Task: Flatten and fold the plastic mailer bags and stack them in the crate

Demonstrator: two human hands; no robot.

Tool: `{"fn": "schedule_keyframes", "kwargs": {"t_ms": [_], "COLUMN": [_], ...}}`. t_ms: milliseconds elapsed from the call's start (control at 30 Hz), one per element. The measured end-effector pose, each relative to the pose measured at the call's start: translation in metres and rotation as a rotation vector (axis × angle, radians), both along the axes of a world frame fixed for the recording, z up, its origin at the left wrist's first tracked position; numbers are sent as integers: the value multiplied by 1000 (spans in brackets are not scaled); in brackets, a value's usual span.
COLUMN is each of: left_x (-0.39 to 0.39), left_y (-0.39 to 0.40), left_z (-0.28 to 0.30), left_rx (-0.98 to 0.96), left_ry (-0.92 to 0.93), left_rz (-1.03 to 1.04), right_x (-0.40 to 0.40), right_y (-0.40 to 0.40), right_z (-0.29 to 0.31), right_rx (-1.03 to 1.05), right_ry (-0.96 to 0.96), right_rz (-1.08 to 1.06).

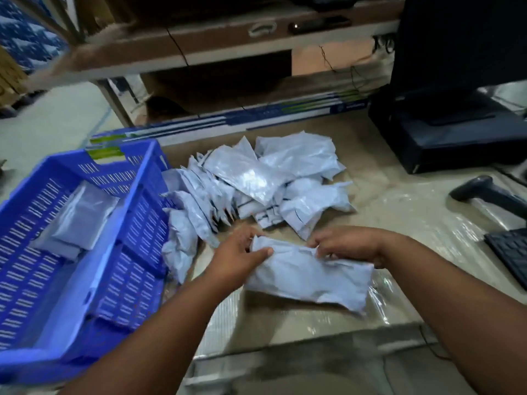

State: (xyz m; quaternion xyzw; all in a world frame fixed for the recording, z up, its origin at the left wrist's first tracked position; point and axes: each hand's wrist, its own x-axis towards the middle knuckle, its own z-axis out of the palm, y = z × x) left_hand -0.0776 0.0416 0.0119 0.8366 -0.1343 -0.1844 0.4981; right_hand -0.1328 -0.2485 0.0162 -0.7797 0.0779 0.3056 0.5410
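Observation:
A crumpled white mailer bag (310, 277) lies on the table in front of me. My left hand (238, 252) grips its upper left end, thumb on top. My right hand (346, 243) pinches its top edge near the right. Behind them sits a loose pile of white mailer bags (256, 183). To the left stands a blue slotted crate (137, 223), and inside it lie folded mailer bags (77, 220).
A black monitor base and box (445, 132) stand at the back right. A barcode scanner (484, 192) and a black keyboard (510, 252) lie at the right edge. A long blue-and-white carton (228, 121) runs along the back, under a wooden shelf (199, 49).

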Motion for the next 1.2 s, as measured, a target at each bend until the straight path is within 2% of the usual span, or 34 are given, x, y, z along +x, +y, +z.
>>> {"fn": "schedule_keyframes", "kwargs": {"t_ms": [67, 133, 267, 433, 500, 567, 633, 667, 767, 833, 967, 1200], "left_x": [-19, -36, -53, -59, -62, -66, -66, -66, -70, -73, -69, -69], "left_y": [-3, -3, -4, -3, -2, 5, 13, 15, 14, 11, 13, 14], "left_z": [-25, -42, -54, -60, -59, -56, -59, -61, -79, -89, -99, -102], "left_rx": [109, 184, 176, 287, 418, 557, 642, 646, 702, 787, 795, 787], "left_ry": [19, 35, 20, -82, -209, -452, -687, -732, -682, -593, -604, -639], "left_rz": [17, 87, 289, 391, 351, 270, 115, 9, -273, -308, -317, -323], "right_x": [-10, -16, -20, -6, -3, -8, -16, -19, -29, -34, -39, -51], "right_y": [-10, -22, -33, -22, -15, -6, 4, 11, 44, 71, 111, 106], "right_z": [-4, -10, -19, -30, -36, -41, -42, -42, -39, -39, -64, -101], "right_rx": [-81, -208, -367, -526, -634, -747, -918, -1000, -1006, -969, -927, -906], "right_ry": [99, 101, -32, -304, -343, -381, -488, -577, -888, -998, -902, -745], "right_rz": [66, 132, 178, 4, 7, 27, 27, 28, 72, 194, 421, 420]}}
